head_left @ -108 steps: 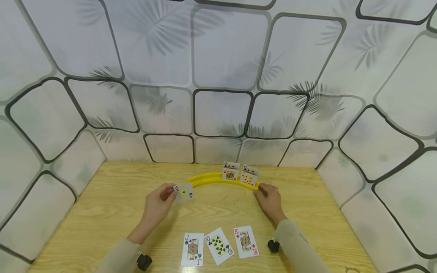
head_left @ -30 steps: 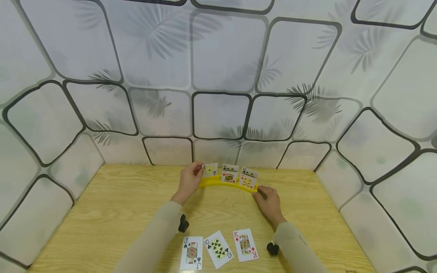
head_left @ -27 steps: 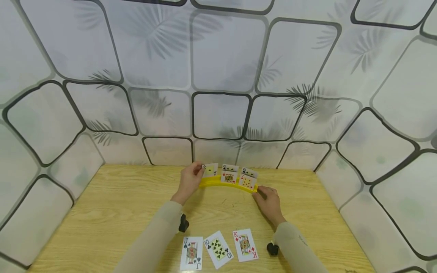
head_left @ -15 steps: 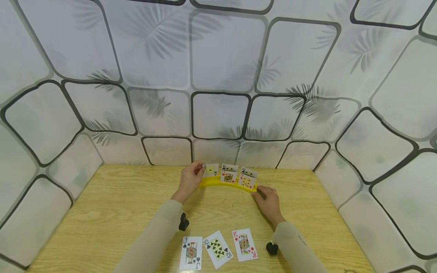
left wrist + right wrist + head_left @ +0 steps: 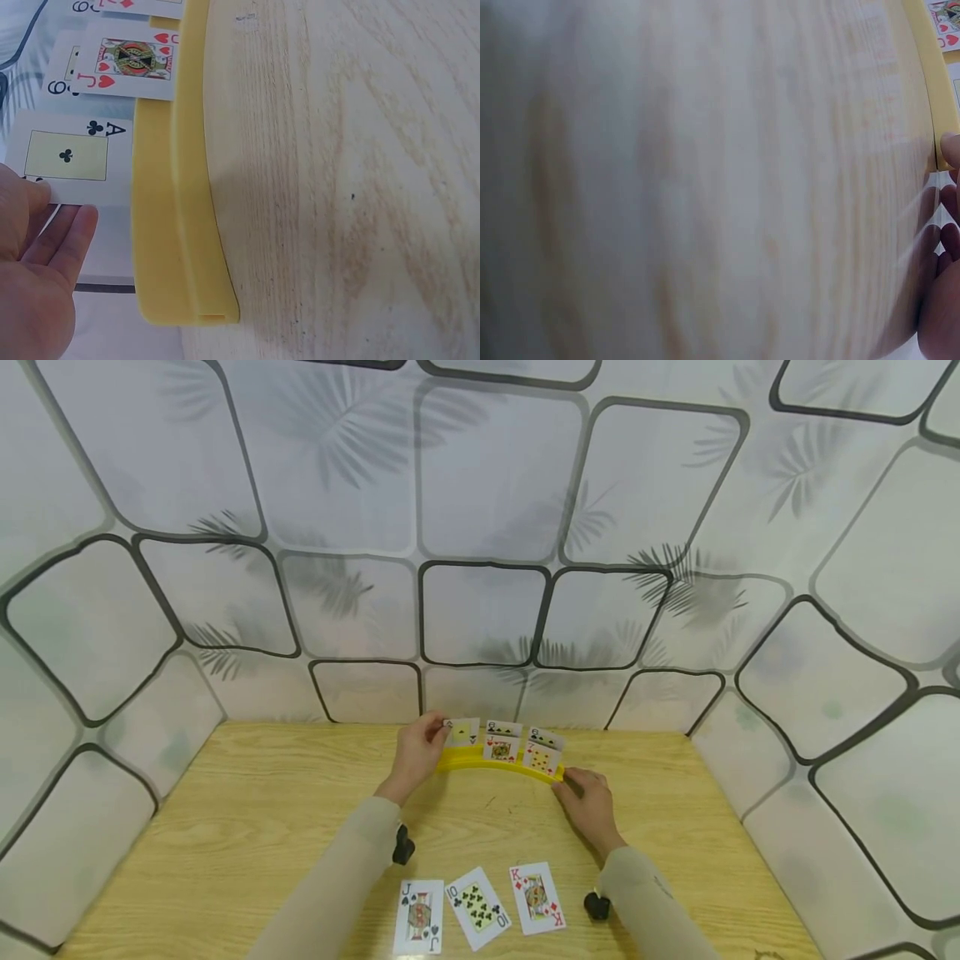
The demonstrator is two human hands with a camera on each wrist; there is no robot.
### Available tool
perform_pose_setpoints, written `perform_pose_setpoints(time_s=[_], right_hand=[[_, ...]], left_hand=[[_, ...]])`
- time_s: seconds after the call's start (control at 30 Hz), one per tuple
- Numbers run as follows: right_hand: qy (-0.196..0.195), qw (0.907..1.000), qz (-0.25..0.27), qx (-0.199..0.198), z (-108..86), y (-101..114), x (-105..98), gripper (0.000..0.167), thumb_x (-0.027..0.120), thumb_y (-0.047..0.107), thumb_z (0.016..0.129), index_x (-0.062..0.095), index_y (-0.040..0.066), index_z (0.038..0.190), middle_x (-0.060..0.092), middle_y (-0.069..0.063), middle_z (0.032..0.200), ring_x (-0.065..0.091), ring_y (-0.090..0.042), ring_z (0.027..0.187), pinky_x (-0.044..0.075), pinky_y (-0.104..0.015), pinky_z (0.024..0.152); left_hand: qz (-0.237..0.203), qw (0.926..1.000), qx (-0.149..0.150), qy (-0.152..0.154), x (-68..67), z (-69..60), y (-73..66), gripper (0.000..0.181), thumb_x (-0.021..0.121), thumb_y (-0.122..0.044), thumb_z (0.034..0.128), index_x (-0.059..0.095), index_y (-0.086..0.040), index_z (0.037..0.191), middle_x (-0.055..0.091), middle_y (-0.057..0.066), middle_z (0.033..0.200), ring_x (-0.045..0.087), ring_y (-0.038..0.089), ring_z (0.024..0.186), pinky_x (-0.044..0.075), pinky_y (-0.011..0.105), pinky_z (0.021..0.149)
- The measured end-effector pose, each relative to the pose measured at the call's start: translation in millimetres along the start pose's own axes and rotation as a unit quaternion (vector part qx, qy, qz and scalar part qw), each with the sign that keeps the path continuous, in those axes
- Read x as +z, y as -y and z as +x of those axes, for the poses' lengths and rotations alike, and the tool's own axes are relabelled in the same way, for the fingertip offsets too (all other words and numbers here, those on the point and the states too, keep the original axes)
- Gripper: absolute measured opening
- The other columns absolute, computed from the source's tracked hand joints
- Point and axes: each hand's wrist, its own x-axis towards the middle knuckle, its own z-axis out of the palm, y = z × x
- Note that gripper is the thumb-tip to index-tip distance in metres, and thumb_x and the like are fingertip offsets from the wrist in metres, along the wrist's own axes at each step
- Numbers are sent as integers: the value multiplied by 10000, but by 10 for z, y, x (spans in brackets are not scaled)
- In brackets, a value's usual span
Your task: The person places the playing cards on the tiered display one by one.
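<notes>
A yellow curved playing card holder (image 5: 474, 760) stands near the back of the table. My left hand (image 5: 417, 753) pinches the ace of clubs (image 5: 75, 154) by its left edge, and the card stands upright along the holder's left part. To its right, a jack of hearts (image 5: 501, 749) and a red seven (image 5: 539, 760) stand in the holder, each with a black-suit card partly hidden behind. My right hand (image 5: 591, 806) grips the holder's right end between thumb and fingers; in the right wrist view only part of that hand (image 5: 943, 307) shows.
Three cards lie face up near the table's front: a jack of spades (image 5: 418, 917), a ten of clubs (image 5: 477, 908) and a king of diamonds (image 5: 537, 897). A patterned wall (image 5: 480, 610) rises right behind the holder, with more wall at both sides.
Since the oldest frame my left hand has carried the ace of clubs up and right from in front of the holder's left end onto it. Over the last second both hands stay nearly still.
</notes>
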Motion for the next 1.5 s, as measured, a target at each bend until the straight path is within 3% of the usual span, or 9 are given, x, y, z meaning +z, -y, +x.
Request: perform_pose_setpoints(time_s=[0.33, 0.57, 0.9, 1.27, 1.5], right_hand=[[20, 9999, -49, 119, -21, 25, -6, 442, 738, 216, 994, 670, -44, 1345, 649, -254, 1403, 495, -440, 1370, 397, -617, 1187], [57, 9998, -46, 189, -32, 30, -1, 447, 737, 217, 997, 666, -43, 1352, 641, -255, 1414, 490, -437, 1377, 395, -613, 1190], [-66, 10000, -22, 53, -38, 28, -2, 436, 741, 214, 990, 677, -58, 1326, 652, -269, 1390, 506, -453, 1351, 409, -635, 1165], [-42, 10000, -8, 58, -18, 23, -2, 437, 751, 198, 980, 679, -56, 1328, 659, -264, 1390, 508, -461, 1354, 403, -630, 1170], [-69, 10000, -61, 18, 1, 27, -6, 429, 754, 191, 977, 685, -54, 1323, 670, -262, 1375, 524, -462, 1340, 416, -625, 1159]], left_hand=[[38, 9999, 123, 30, -27, -38, 24, 131, 686, 49, 978, 716, 21, 1103, 774, 201, 1016, 744, 345, 922, 642, 493, 845], [111, 9997, -166, 155, -24, -65, 44, 139, 676, 23, 996, 716, 7, 1129, 771, 188, 1041, 738, 329, 951, 638, 486, 876], [77, 9995, -241, 214, -11, -57, 64, 139, 679, 4, 1003, 715, 0, 1137, 772, 187, 1075, 752, 331, 992, 640, 476, 891], [49, 9984, -369, 425, -95, -115, 53, 316, 697, -83, 1015, 671, -34, 1327, 772, 176, 1136, 748, 337, 1064, 623, 481, 966], [409, 9989, 89, 221, -249, -276, 47, 357, 720, -94, 995, 654, 1, 1333, 764, 227, 1139, 749, 393, 1045, 621, 535, 953]])
